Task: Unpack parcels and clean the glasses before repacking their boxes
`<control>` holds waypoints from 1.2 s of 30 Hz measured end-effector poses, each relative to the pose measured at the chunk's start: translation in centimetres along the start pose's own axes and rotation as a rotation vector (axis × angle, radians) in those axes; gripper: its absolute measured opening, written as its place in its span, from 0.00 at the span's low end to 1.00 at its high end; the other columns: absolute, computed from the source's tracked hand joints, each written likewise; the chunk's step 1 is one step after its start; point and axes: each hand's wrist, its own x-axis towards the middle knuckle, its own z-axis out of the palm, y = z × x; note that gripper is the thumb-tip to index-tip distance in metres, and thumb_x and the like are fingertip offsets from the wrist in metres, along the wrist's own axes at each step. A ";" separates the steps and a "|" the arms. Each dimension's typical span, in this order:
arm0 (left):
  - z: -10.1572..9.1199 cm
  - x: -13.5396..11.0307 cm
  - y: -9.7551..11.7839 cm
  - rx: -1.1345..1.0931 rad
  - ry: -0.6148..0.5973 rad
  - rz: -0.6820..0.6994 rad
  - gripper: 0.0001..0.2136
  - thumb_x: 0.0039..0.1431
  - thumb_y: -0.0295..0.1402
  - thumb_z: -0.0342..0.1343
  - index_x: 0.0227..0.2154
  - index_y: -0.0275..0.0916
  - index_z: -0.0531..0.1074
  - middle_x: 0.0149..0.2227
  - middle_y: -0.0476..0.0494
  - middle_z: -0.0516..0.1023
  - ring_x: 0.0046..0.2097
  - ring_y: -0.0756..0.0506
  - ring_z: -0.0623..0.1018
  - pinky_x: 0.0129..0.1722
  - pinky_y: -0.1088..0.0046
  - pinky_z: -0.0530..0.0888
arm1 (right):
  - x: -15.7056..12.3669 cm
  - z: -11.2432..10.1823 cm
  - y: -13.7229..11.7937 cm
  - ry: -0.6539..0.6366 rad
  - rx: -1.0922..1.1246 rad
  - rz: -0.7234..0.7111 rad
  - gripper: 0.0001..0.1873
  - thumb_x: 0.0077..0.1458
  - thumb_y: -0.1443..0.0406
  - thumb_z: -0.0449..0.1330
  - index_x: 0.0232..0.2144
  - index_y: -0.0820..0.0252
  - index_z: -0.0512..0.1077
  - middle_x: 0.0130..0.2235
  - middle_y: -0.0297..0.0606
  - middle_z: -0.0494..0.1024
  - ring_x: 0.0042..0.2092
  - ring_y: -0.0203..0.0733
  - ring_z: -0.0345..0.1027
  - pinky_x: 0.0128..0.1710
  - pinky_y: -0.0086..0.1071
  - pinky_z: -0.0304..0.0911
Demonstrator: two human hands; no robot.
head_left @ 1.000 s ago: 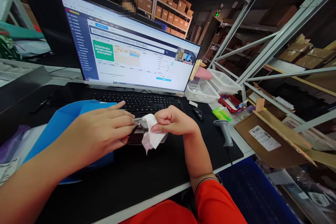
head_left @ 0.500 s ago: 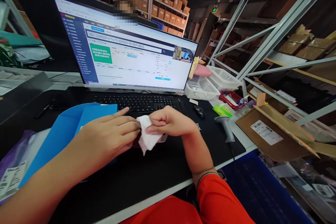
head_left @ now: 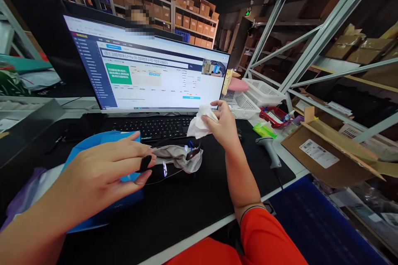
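Note:
My left hand (head_left: 115, 165), fingers bent together, pinches what looks like a pair of thin-framed eyeglasses (head_left: 164, 169); bluish reflections show on the lenses. A black piece (head_left: 145, 163) shows among its fingers; I cannot tell what it is. Raised in front of the monitor, my right hand (head_left: 223, 126) grips a crumpled white wipe (head_left: 200, 123) between thumb and fingers. Behind the eyeglasses lies a grey cloth pouch (head_left: 174, 154) with clear plastic around its right end. Under my left forearm is a blue folded box or bag (head_left: 90, 221), partly hidden.
A monitor (head_left: 149, 78) stands behind a black keyboard (head_left: 164, 128). Right of my arm are a barcode scanner (head_left: 269, 153), a green packet (head_left: 264, 130), white baskets (head_left: 264, 93) and an open carton (head_left: 304, 132). A person is partly visible behind the monitor.
My right hand has drawn the white wipe up and right, away from my left hand. The grey pouch and lens reflections have come into view. The camera view has shifted slightly.

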 end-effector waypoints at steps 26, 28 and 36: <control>3.2 1.3 1.3 0.357 0.031 0.323 0.16 0.76 0.27 0.46 0.37 0.41 0.79 0.38 0.48 0.84 0.46 0.45 0.84 0.74 0.61 0.70 | -3.9 3.0 -4.2 -0.868 0.000 -0.377 0.08 0.76 0.59 0.56 0.49 0.57 0.69 0.37 0.32 0.75 0.35 0.37 0.65 0.39 0.29 0.56; 3.0 1.2 0.8 0.292 0.051 0.333 0.15 0.78 0.32 0.48 0.38 0.43 0.79 0.40 0.50 0.85 0.47 0.47 0.84 0.78 0.66 0.61 | -3.3 2.4 -3.6 -0.948 0.142 -0.385 0.14 0.77 0.56 0.56 0.53 0.58 0.71 0.44 0.35 0.79 0.38 0.36 0.69 0.42 0.27 0.59; 1.5 0.5 0.3 0.234 0.064 0.312 0.14 0.77 0.38 0.51 0.35 0.45 0.78 0.42 0.53 0.85 0.46 0.48 0.84 0.79 0.67 0.59 | -1.2 -1.0 -1.8 -0.956 0.350 -0.348 0.18 0.69 0.52 0.66 0.40 0.59 0.69 0.37 0.33 0.73 0.32 0.32 0.63 0.35 0.26 0.59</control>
